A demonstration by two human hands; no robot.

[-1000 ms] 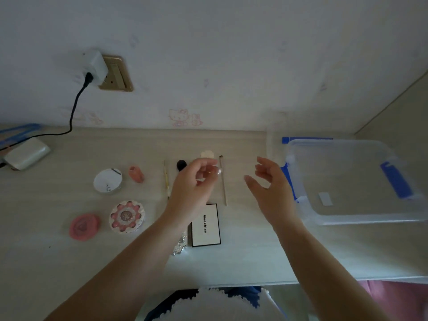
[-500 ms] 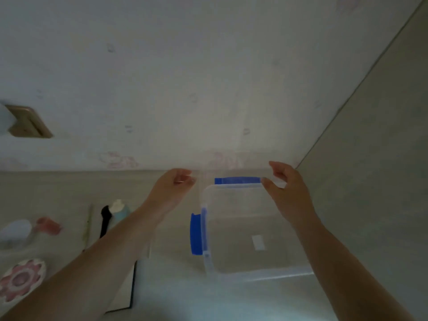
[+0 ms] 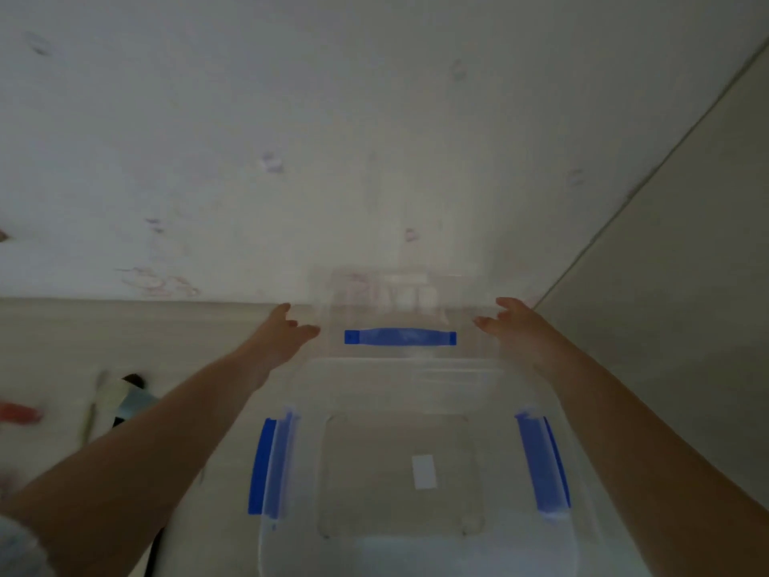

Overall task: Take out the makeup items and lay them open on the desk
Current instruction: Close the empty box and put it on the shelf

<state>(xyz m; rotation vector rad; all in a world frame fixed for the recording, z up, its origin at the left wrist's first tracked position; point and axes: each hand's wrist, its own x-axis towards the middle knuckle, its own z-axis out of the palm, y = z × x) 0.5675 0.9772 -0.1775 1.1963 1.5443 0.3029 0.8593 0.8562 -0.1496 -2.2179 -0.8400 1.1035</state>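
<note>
A clear plastic storage box [image 3: 291, 547] with blue side latches sits on the desk right below me, and nothing lies inside it but a white label. Its transparent lid [image 3: 399, 293], with a blue latch, stands behind the box against the wall. My left hand [image 3: 287, 326] is at the lid's left edge and my right hand [image 3: 507, 320] at its right edge, fingers slightly curled. Blur hides whether they grip it. At the far left lie blurred makeup items: a red piece [image 3: 18, 412], a thin brush [image 3: 93, 406] and a pale tube [image 3: 129, 399].
The white wall rises straight behind the desk. A beige side panel [image 3: 666, 326] closes off the right. My forearms reach along both sides of the box. The desk surface [image 3: 62, 339] stretches to the left.
My view swung right, from the laid-out makeup to the box. Both hands moved from mid-desk to the lid's two side edges behind the box.
</note>
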